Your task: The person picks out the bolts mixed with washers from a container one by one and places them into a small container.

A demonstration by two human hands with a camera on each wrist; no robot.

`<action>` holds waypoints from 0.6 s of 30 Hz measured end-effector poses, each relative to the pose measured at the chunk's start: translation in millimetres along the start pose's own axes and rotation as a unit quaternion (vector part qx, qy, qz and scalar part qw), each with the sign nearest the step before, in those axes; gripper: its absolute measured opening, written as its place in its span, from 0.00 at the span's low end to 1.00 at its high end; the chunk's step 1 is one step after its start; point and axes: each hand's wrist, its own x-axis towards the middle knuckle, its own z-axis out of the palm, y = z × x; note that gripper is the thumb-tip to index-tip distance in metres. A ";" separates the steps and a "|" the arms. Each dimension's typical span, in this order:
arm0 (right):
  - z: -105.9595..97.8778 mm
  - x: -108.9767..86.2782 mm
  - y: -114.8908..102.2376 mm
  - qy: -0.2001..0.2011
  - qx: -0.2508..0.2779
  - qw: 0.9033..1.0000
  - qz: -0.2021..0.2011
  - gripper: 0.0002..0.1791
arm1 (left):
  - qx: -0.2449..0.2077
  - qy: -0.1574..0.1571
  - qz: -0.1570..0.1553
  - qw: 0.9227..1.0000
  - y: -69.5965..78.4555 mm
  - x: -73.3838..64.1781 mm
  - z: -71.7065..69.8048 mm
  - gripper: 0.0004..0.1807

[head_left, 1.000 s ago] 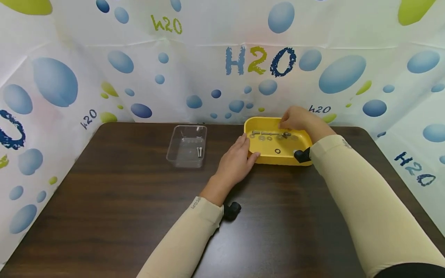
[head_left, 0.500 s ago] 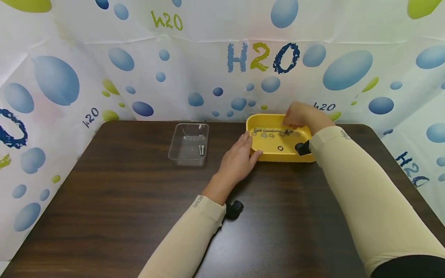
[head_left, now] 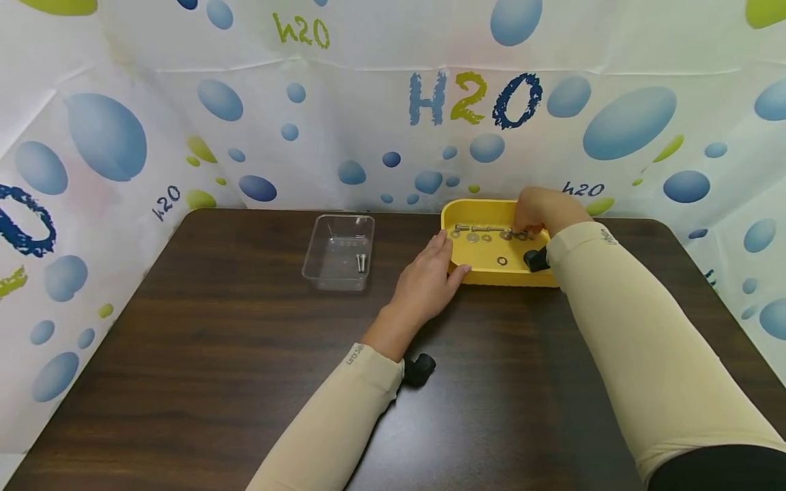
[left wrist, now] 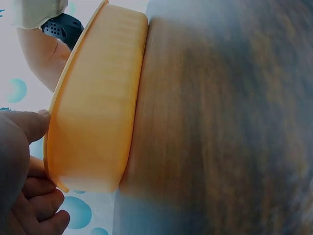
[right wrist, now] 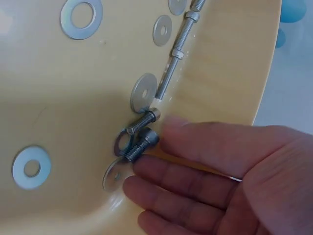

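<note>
A yellow tray (head_left: 500, 278) stands at the back of the table, holding metal bolts and washers. My left hand (head_left: 425, 278) rests at its near left corner, thumb on the near rim and fingers along the left side. Inside the tray, at the far right, is my right hand (head_left: 543, 210). In the right wrist view, its thumb and fingertips are right at a dark socket-head bolt (right wrist: 143, 144); the fingers are loosely bent. Beside that bolt lie a smaller bolt (right wrist: 144, 122) and a large washer (right wrist: 144, 93). Another washer (right wrist: 32, 167) lies apart on the tray floor.
Left of the tray stands a clear plastic container (head_left: 331, 279) with a couple of bolts (head_left: 361, 262) in it. More bolts (right wrist: 183, 36) line the tray's far wall. A white printed sheet (head_left: 381, 102) hangs behind the brown table (head_left: 245, 341).
My right hand has moved right and lower into the tray, down to the loose bolts. My left hand keeps its place on the tray corner. The head view has shifted slightly.
</note>
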 end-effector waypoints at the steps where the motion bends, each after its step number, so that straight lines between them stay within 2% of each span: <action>1: 0.2 -2.6 -1.2 -0.001 0.003 1.000 0.006 0.17 | -0.001 0.000 0.000 1.000 0.1 0.5 0.1 0.38; 6: 1.7 -3.1 -2.4 0.001 0.003 1.000 0.012 0.13 | 0.003 0.001 -0.004 1.000 0.3 2.9 0.3 0.38; 13: 4.7 14.6 -0.5 -0.003 0.026 0.999 0.019 0.10 | 0.002 -0.002 -0.007 1.000 2.0 7.3 -0.4 0.38; 18: 4.8 16.8 -1.7 -0.009 0.006 1.000 0.006 0.11 | 0.005 -0.008 -0.016 1.000 2.4 9.7 -0.4 0.38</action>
